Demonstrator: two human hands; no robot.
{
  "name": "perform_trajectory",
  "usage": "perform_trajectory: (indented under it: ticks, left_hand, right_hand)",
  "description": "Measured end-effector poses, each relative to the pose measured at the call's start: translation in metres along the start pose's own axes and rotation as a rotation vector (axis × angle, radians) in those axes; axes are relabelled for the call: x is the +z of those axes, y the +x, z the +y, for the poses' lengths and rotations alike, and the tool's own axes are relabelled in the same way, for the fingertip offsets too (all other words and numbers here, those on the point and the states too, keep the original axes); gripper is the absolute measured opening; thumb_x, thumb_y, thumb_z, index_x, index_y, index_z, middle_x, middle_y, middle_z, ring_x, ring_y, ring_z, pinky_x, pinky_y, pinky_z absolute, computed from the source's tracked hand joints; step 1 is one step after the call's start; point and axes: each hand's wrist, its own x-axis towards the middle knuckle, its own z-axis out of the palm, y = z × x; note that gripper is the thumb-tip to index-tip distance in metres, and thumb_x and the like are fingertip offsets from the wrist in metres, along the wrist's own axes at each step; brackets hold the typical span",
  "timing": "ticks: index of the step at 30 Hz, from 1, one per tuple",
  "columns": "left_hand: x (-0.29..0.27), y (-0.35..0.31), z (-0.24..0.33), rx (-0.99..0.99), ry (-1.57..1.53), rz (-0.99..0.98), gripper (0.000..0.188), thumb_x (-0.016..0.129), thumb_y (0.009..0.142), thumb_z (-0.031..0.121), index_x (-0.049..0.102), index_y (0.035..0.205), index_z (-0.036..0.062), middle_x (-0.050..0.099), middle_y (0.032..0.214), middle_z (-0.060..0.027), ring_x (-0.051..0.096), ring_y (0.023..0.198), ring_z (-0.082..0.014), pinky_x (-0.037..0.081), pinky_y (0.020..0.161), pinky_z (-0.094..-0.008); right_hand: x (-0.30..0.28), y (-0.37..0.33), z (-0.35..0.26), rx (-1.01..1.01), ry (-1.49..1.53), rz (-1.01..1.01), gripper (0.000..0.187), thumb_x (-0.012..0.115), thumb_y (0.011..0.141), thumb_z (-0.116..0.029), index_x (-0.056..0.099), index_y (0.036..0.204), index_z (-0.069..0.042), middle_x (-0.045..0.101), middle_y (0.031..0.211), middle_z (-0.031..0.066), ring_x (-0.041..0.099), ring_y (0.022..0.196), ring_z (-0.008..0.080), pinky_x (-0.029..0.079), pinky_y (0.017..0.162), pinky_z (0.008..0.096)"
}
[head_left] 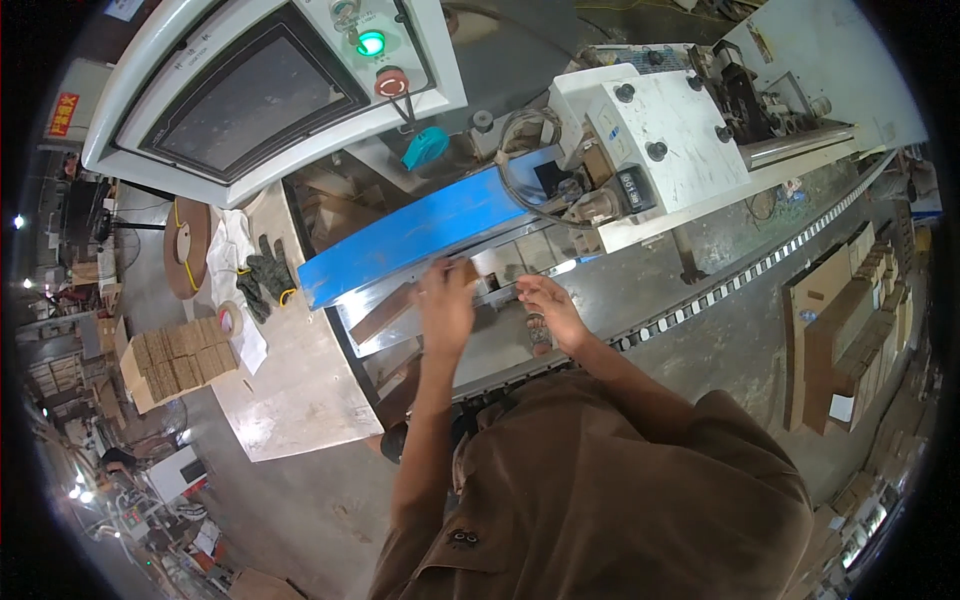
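Observation:
My left hand [447,312] is raised at the near side of the machine's blue cover [420,228]. Its fingers close on a small brown piece [464,270], slightly blurred, whose exact kind I cannot make out. To the right, my right hand [556,312] hovers by the machine's metal rail, fingers apart and partly bent, with nothing visible in them. A flat brown strip [384,314] lies on the shiny metal plate [400,333] left of my left hand.
A control panel with a dark screen [255,95] stands at upper left. The metal table [290,400] bears stacked brown blocks [180,358], dark gloves [268,275] and a tape roll [230,320]. A white machine housing [670,135] sits upper right; brown boards [840,325] lean at far right.

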Motion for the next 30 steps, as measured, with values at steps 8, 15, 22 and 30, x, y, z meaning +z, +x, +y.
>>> perform_trajectory:
  ticks: [8,15,22,30]
  left_hand:
    - [0.105,0.022,-0.002,0.115,-0.062,0.124,0.039,0.066,0.090,0.011,0.070,0.128,0.0202,0.061,0.123,-0.0002,0.054,0.118,-0.0257,0.036,0.103,-0.0511]
    - [0.089,0.012,-0.017,0.164,0.086,0.161,0.038,0.066,0.089,0.015,0.073,0.125,0.0236,0.065,0.134,0.0092,0.059,0.111,-0.0212,0.036,0.107,-0.0506]
    - [0.068,0.010,-0.032,0.169,0.010,0.087,0.041,0.063,0.090,0.008,0.076,0.126,0.0242,0.068,0.138,0.0108,0.061,0.111,-0.0224,0.035,0.107,-0.0445]
    - [0.066,0.015,-0.013,0.150,-0.107,-0.001,0.053,0.066,0.085,-0.002,0.073,0.132,0.0225,0.065,0.143,0.0066,0.061,0.119,-0.0241,0.033,0.108,-0.0425]
  right_hand:
    - [0.011,0.024,-0.008,-0.003,-0.111,-0.033,0.058,0.059,0.102,-0.030,0.045,0.155,-0.011,0.057,0.143,0.0072,0.052,0.135,0.0246,0.047,0.102,0.0373]
    - [0.032,0.049,0.001,0.005,0.404,-0.060,0.071,0.064,0.099,-0.017,0.030,0.160,-0.002,0.043,0.155,0.0133,0.049,0.138,0.0195,0.038,0.116,0.0364]
    - [0.042,0.047,0.013,0.020,0.586,-0.082,0.077,0.061,0.097,-0.011,0.022,0.163,-0.005,0.030,0.166,0.0089,0.041,0.145,0.0221,0.033,0.121,0.0387]
    - [0.021,0.047,0.008,0.046,0.713,-0.059,0.075,0.058,0.097,-0.011,0.023,0.164,-0.007,0.032,0.165,0.0059,0.039,0.147,0.0239,0.029,0.122,0.0400]
